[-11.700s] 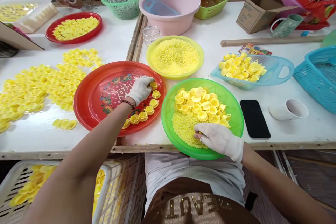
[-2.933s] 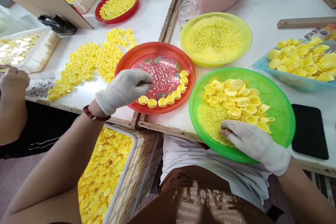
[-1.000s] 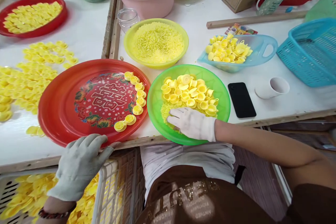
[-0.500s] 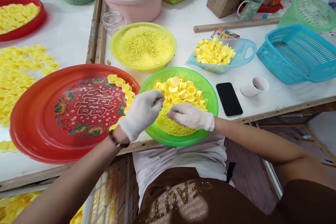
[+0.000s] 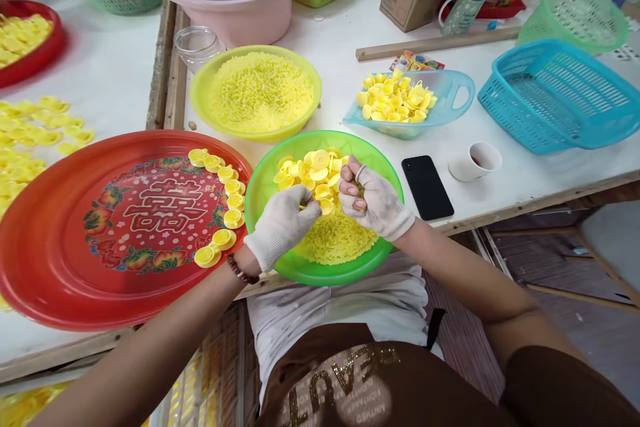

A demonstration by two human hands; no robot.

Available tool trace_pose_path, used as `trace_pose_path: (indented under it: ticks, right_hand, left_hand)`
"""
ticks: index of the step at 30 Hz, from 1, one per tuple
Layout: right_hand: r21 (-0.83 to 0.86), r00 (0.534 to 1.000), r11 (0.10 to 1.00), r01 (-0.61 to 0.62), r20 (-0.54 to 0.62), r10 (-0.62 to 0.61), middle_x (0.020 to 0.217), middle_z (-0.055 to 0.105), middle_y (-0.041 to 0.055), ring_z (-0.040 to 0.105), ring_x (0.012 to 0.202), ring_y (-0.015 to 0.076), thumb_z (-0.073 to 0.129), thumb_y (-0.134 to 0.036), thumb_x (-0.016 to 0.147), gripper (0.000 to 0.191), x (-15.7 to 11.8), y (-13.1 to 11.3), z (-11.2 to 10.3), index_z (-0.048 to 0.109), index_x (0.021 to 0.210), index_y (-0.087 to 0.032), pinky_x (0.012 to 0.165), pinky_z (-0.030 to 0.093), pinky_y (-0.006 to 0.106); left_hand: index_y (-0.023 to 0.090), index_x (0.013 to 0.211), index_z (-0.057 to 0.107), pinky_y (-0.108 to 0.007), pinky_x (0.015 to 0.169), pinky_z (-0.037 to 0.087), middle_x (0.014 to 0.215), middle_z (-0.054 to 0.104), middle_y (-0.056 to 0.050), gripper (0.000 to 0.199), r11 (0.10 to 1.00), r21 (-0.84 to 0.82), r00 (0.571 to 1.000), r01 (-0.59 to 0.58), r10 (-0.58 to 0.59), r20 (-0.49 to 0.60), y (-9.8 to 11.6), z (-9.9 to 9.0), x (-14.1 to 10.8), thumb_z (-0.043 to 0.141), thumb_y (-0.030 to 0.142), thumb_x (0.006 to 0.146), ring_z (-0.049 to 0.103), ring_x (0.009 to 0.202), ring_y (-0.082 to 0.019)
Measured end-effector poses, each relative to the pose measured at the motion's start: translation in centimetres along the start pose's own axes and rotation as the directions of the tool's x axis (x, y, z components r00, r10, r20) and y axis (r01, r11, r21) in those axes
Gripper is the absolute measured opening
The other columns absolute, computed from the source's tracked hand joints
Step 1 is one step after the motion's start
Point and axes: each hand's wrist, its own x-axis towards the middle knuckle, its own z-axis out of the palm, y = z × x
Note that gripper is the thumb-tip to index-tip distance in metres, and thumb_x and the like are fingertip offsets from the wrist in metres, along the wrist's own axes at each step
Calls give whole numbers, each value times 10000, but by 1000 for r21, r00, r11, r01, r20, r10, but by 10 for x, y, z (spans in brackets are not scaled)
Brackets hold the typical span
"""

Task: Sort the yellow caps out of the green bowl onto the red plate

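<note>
A green bowl (image 5: 255, 213) holds small yellow cup-shaped pieces (image 5: 313, 170) at its back and yellow granules (image 5: 340, 237) at its front. My left hand (image 5: 287, 220), in a white glove with bare fingertips, is over the bowl's left part, its fingers pinched on a yellow cup piece that shows only in part. Over the right part, my right hand (image 5: 373, 200) is turned palm up with its fingers curled in, closed round something I cannot make out. The two hands are apart. On the red tray (image 5: 55, 213) left of the bowl, several filled yellow cups (image 5: 234, 218) form a curved row.
Behind the green bowl is a yellow bowl of granules (image 5: 260, 90). A blue scoop (image 5: 457, 90) with yellow cups, a black phone (image 5: 427, 187), a white paper cup (image 5: 475, 161) and a blue basket (image 5: 560, 100) lie to the right. A pink basin (image 5: 240, 13) stands farther back.
My right hand has lifted from the granules and turned palm up with curled fingers. My left hand has moved slightly lower over the bowl. The whole view has shifted a little.
</note>
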Motion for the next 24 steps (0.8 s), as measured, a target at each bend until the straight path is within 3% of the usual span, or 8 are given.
trace_pose_path:
  ticks: [3,6,9,14,18,22,24]
  right_hand:
    - [-38,988,987,153,4,-153,567,401,-100,282,375,32,629,-634,929,477,-2,4,13,448,779,-218,373,202,173]
    - [-78,953,950,304,31,-302,596,435,-78,355,419,54,619,-687,905,502,-1,12,22,463,787,-224,402,266,190]
    - [-134,913,903,409,53,-405,625,455,-57,437,479,89,598,-718,896,508,3,20,23,464,794,-238,433,333,214]
    - [-244,934,909,339,-26,-355,628,433,-47,454,504,119,540,-786,880,544,3,22,22,413,801,-262,433,345,235]
    - [-146,942,934,327,-30,-335,606,382,-71,352,444,69,575,-779,870,576,-2,11,24,388,777,-242,411,282,203]
    - [-48,943,943,329,-29,-331,585,356,-94,274,411,33,624,-706,895,558,-5,4,18,383,758,-222,391,216,173]
    - [-58,941,941,333,-41,-336,582,362,-95,271,409,33,629,-665,915,526,-6,3,14,394,759,-220,390,203,175]
  left_hand:
    - [185,746,556,-274,589,441,694,621,-21,190,966,-251,997,66,-53,58,0,1,-14,605,345,836,581,631,-157]
    - [168,916,606,-284,628,519,771,650,-18,273,838,-527,988,143,-86,131,3,5,-20,678,411,815,621,656,-154]
    - [149,957,643,-303,700,568,792,654,-17,348,718,-671,980,188,-87,181,6,8,-23,722,452,807,631,667,-141]
    - [138,872,690,-280,716,563,713,640,-10,310,649,-729,975,215,-98,200,5,10,-24,747,437,814,614,648,-124]
    - [137,863,715,-273,727,568,738,660,-18,312,590,-769,969,247,-130,211,3,8,-27,811,419,769,635,671,-126]
    - [144,847,716,-303,732,602,748,673,-23,323,434,-799,909,417,-168,382,2,0,-28,879,365,678,660,684,-141]
    - [136,789,709,-292,697,601,708,656,-20,303,472,-771,902,427,-166,398,1,-3,-27,888,342,658,638,652,-132]
